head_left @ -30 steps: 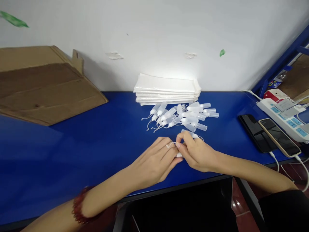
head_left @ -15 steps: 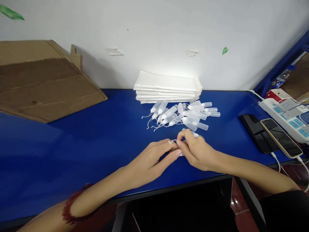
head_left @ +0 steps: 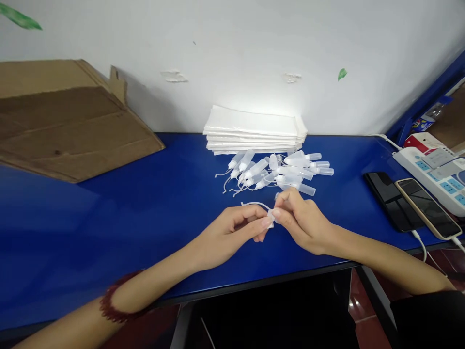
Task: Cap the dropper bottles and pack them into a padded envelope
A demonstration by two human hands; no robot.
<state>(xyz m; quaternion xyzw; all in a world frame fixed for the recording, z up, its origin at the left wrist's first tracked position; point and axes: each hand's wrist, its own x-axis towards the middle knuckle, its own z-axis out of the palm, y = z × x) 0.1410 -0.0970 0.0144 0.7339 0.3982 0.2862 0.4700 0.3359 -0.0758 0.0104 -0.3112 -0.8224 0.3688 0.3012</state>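
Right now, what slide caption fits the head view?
Left hand and right hand pinch a white piece near translucent bottles on a blue table.

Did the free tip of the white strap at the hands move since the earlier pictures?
Yes. Against the bottle pile, the white strap's free tip has moved left and upward in the picture, nearer the pile.
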